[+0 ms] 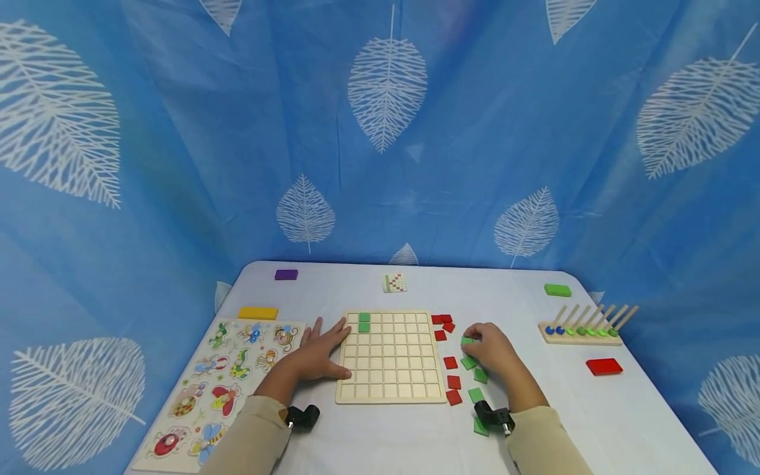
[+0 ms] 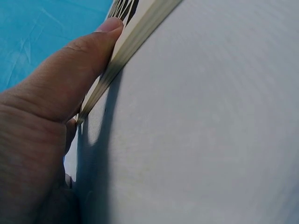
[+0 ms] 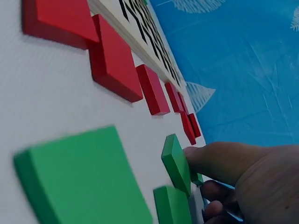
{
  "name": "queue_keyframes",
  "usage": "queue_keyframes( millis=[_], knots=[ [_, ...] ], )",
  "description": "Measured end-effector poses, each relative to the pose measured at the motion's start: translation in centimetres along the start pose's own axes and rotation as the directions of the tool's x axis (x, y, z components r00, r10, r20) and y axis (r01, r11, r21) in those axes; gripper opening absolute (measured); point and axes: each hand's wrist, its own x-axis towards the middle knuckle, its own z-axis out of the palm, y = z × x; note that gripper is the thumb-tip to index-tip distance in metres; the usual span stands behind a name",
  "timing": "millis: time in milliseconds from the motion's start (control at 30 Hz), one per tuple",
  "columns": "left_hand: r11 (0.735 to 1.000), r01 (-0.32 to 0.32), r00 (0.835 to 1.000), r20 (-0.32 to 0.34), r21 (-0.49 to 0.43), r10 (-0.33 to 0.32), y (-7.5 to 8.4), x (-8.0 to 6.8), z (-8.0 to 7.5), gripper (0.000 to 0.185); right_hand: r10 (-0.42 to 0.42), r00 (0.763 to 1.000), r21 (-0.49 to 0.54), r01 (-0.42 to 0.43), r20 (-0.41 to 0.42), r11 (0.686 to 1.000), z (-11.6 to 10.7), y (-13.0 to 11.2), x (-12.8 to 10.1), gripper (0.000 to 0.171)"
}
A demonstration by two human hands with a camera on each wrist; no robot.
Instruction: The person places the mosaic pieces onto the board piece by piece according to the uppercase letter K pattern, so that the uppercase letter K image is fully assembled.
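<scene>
A wooden grid board point(image 1: 390, 357) lies at the table's middle with two green tiles point(image 1: 364, 322) in its top-left cells. My left hand point(image 1: 323, 351) lies flat, fingers spread, against the board's left edge point(image 2: 122, 51). My right hand point(image 1: 487, 348) is to the right of the board and pinches a green tile point(image 1: 468, 340) point(image 3: 176, 163), tipped up on its edge off the table. Loose red tiles point(image 1: 452, 380) point(image 3: 114, 63) and green tiles point(image 1: 477, 394) point(image 3: 81, 179) lie around that hand.
An animal peg puzzle point(image 1: 220, 382) lies at the left. A peg rack with beads point(image 1: 584, 326), a red block point(image 1: 603, 366) and a green block point(image 1: 557, 289) sit at the right. A yellow block point(image 1: 258, 313), purple block point(image 1: 286, 274) and pattern card point(image 1: 394, 283) lie farther back.
</scene>
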Motion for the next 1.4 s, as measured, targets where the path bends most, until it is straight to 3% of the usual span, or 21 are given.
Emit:
queue_keyframes(
  millis=[133, 267, 433, 600, 767, 900, 1267, 1400],
  knots=[
    [1.000, -0.001, 1.000, 0.003, 0.003, 0.001, 0.0, -0.1, -0.2, 0.109, 0.011, 0.996, 0.044, -0.007, -0.086, 0.999, 1.5, -1.9, -0.1, 0.030],
    [1.000, -0.001, 1.000, 0.000, 0.012, 0.001, -0.1, -0.2, -0.2, 0.108, -0.088, 0.982, 0.130, 0.111, -0.169, 0.985, 4.9, -6.4, -0.5, 0.031],
    [1.000, -0.011, 1.000, 0.005, 0.005, 0.011, -0.3, 0.0, 0.1, 0.108, -0.277, 0.958, 0.178, 0.286, -0.073, 0.942, 9.6, -11.6, -0.9, 0.025],
    [1.000, -0.005, 1.000, 0.001, 0.000, 0.005, -0.2, 0.0, 0.2, 0.107, -0.326, 0.945, 0.113, 0.328, -0.036, 0.938, 12.6, -14.4, -0.7, 0.022],
    [1.000, 0.010, 1.000, -0.007, 0.009, -0.010, -0.3, 0.0, 0.4, 0.108, -0.307, 0.948, -0.004, 0.308, -0.082, 0.952, 13.9, -15.1, -0.6, 0.008],
    [1.000, 0.011, 1.000, -0.003, 0.008, -0.011, -0.3, -0.1, 0.6, 0.108, -0.325, 0.941, -0.064, 0.320, -0.095, 0.945, 14.2, -15.0, -1.1, 0.005],
    [1.000, 0.001, 1.000, -0.018, 0.007, -0.001, -0.1, 0.0, 0.3, 0.107, -0.437, 0.895, -0.054, 0.433, -0.088, 0.900, 13.4, -14.7, -1.3, 0.008],
    [1.000, -0.011, 1.000, -0.023, -0.006, 0.011, 0.0, -0.1, 0.1, 0.107, -0.425, 0.905, 0.030, 0.426, -0.021, 0.904, 11.7, -13.9, -1.4, 0.019]
  ],
)
